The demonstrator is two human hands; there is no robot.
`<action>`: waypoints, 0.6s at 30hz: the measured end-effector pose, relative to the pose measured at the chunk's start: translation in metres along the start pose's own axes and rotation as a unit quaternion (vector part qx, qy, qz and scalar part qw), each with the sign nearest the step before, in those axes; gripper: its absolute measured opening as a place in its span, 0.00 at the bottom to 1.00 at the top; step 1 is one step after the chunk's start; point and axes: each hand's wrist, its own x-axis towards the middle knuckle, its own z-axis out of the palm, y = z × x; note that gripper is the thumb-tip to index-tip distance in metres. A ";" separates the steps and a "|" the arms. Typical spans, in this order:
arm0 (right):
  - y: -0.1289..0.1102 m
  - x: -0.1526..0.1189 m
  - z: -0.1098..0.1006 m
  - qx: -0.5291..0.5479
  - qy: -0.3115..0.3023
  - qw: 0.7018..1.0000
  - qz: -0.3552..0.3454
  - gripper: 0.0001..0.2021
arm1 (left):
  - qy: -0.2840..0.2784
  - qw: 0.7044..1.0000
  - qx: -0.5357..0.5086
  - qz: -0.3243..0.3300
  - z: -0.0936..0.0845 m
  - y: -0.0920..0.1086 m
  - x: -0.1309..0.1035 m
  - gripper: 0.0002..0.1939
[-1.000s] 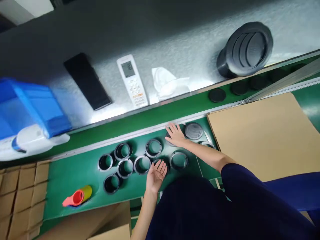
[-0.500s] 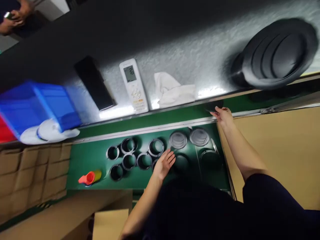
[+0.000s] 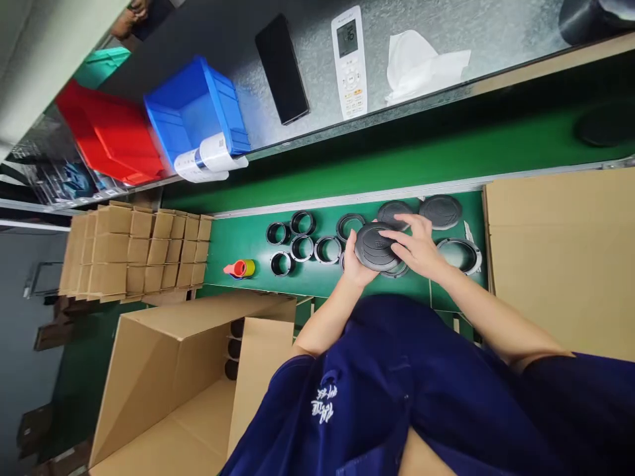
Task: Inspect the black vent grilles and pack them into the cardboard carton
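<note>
- In the head view, the left hand [image 3: 358, 266] is clamping a black, round, ribbed disc [image 3: 373, 248] by its edge and underside, holding it above the green work surface [image 3: 258, 235].
- The right hand [image 3: 424, 250] is reaching over from the other side, its fingers extending slightly apart and its fingertips touching the disc's upper face.
- Two dark grey, round, flat covers [image 3: 440, 211] are lying just beyond the hands, side by side.
- Several short, black, hollow rings [image 3: 328, 262] are standing in a loose cluster to the left of the hands; a larger black ring with a pale rim [image 3: 475, 268] is sitting to the right, near a flat brown cardboard sheet [image 3: 560, 244].
- A small red and yellow plastic piece [image 3: 242, 268] is lying toward the left end.
- On the grey metal shelf [image 3: 317, 26] above, a black phone [image 3: 282, 69], a white remote control [image 3: 350, 63] and a crumpled white tissue [image 3: 421, 69] are resting to the right of a blue plastic bin [image 3: 191, 116].
- An open brown cardboard box [image 3: 143, 370] is standing at the lower left.
</note>
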 end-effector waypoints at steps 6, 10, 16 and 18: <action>-0.014 -0.014 0.012 0.008 -0.059 0.998 0.006 0.32 | -0.051 0.996 0.044 -0.057 -0.012 -0.014 -0.025 0.34; -0.025 -0.026 -0.001 0.096 -0.037 0.992 0.069 0.39 | -0.076 0.994 0.044 -0.067 -0.015 -0.023 -0.035 0.38; -0.031 -0.052 -0.025 0.123 0.049 0.987 0.094 0.38 | -0.097 0.991 0.051 -0.074 -0.009 -0.033 -0.039 0.38; -0.031 -0.065 -0.019 0.070 0.052 0.995 0.053 0.38 | -0.082 0.992 0.052 -0.085 -0.011 -0.038 -0.038 0.38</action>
